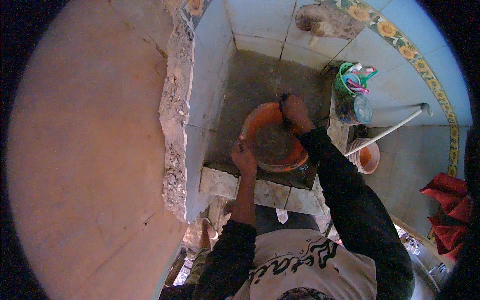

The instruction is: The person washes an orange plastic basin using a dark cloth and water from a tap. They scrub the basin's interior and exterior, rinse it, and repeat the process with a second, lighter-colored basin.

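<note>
A round orange basin (257, 122) sits inside a tiled, walled-in area with a grey-brown bottom (260, 75). Murky greyish contents fill the middle of the basin. My left hand (243, 156) is closed on its left rim, with the thumb toward the top edge. Across from it, my right hand (297, 114) is closed at the basin's upper right rim. Something small and dark (285, 100) shows at its fingers, too unclear to name. The right forearm, in a black sleeve, hides part of the basin's right side.
On the ledge at right stand a green basket (343, 82) of toiletries and a dark round container (362, 109). A white pipe (387, 132) slants over a pinkish bucket (369, 157). A broken wall edge (176, 110) runs along the left. Red cloth (446, 200) hangs at far right.
</note>
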The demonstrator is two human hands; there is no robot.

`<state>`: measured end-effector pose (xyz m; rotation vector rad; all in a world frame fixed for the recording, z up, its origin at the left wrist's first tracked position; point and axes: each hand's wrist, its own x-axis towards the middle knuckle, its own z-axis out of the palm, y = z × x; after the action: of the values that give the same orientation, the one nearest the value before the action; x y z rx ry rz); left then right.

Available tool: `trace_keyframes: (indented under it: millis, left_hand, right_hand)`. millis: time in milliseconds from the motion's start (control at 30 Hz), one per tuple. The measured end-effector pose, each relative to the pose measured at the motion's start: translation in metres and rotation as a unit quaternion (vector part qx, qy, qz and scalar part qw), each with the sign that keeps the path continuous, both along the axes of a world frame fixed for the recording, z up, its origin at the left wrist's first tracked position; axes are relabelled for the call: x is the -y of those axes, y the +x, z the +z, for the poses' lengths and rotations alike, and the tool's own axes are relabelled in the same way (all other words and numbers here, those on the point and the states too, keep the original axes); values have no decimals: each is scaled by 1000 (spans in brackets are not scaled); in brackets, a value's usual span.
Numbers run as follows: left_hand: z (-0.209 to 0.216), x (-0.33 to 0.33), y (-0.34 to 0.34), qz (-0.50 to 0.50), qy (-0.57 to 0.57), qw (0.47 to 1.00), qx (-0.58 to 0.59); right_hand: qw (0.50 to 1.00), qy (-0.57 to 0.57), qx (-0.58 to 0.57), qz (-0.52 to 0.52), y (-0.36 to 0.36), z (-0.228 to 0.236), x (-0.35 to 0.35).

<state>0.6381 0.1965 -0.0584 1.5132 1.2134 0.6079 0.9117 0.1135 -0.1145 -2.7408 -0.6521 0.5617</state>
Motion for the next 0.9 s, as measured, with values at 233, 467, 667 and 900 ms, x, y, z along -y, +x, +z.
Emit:
trace_keyframes:
  millis: [233,467,667,900]
  left_hand:
    - [-1,-18,-23,59,102,993,-2]
    - [-1,-23,-4,99,88,991,-10]
    - [-30,-33,-26,148,220,964,-5]
    - [12,-4,14,90,62,986,128]
  right_hand:
    - [987,-1,-27,157,-36,67,59]
    - [992,-4,-26,123,-47,-17,124]
    - [983,91,-156,29,-111,93,62]
    - [999,16,15,44,-44,58,36]
